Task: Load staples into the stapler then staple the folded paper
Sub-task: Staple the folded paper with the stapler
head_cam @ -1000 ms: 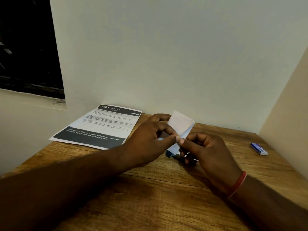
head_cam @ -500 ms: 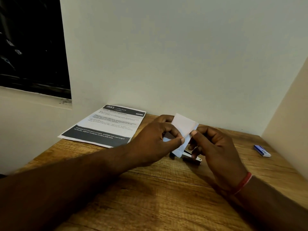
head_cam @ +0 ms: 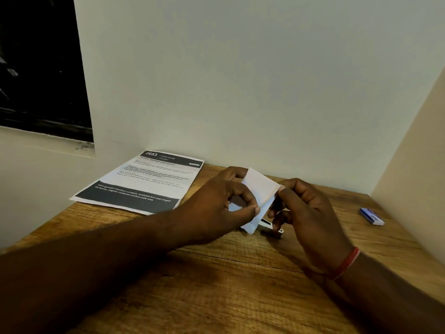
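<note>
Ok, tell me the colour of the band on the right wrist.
The wristband is red, seen in the head view.

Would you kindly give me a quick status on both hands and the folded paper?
Left hand and right hand both pinching folded paper. Stapler on table beneath, mostly hidden. Nothing blocking.

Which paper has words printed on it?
The big flat sheet lying at the left; the small folded paper, pinched by the left hand and right hand, looks blank.

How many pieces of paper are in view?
2: a printed sheet flat at the back left of the table, and a folded paper pinched by the left hand and right hand.
</note>
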A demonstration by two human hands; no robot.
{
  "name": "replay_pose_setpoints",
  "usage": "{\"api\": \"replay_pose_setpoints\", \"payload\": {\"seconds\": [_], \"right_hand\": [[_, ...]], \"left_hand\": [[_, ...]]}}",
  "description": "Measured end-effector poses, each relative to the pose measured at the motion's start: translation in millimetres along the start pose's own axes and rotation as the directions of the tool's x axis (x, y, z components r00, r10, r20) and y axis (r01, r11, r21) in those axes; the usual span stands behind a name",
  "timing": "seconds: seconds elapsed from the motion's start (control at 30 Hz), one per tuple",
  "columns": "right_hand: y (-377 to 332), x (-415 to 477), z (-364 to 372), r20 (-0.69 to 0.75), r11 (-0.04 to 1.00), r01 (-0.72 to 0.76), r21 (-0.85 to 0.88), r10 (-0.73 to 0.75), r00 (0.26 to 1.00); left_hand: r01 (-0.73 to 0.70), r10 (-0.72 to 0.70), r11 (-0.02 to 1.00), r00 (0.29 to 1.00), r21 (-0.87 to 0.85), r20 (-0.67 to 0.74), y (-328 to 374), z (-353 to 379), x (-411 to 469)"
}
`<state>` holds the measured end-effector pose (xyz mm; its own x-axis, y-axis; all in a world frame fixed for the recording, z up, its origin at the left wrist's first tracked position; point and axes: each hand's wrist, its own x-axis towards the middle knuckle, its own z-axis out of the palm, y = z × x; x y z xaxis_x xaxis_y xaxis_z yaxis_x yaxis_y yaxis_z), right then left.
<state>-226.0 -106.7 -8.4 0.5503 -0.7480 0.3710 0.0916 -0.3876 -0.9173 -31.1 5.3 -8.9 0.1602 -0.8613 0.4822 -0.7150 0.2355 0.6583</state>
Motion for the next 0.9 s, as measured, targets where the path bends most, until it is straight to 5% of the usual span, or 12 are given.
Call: {"api": "replay_pose_setpoints", "payload": {"seconds": [0.4, 0.53, 0.67, 0.9], "right_hand": [[-3, -3, 3, -0.040, 0.999, -0.024, 0.029, 0.025, 0.999], [-4, -2, 2, -0.057, 0.968, -0.076, 0.239, 0.092, 0.994], [2, -3, 1, -0.036, 0.955, -0.096, 0.280, 0.111, 0.993], [5, -2, 1, 0.004, 0.971, -0.142, 0.191, 0.144, 0.990]], "left_hand": [[-0.115, 0.124, 0.989, 0.988, 0.089, -0.097, -6, 3, 2], [0.061, -0.104, 0.977, 0.973, -0.203, -0.208, -7, -1, 6], [0.219, -0.274, 0.807, 0.962, -0.548, -0.020, -16, 4, 9], [0.173, -0.181, 0.880, 0.983, -0.442, 0.024, -15, 1, 6]]}}
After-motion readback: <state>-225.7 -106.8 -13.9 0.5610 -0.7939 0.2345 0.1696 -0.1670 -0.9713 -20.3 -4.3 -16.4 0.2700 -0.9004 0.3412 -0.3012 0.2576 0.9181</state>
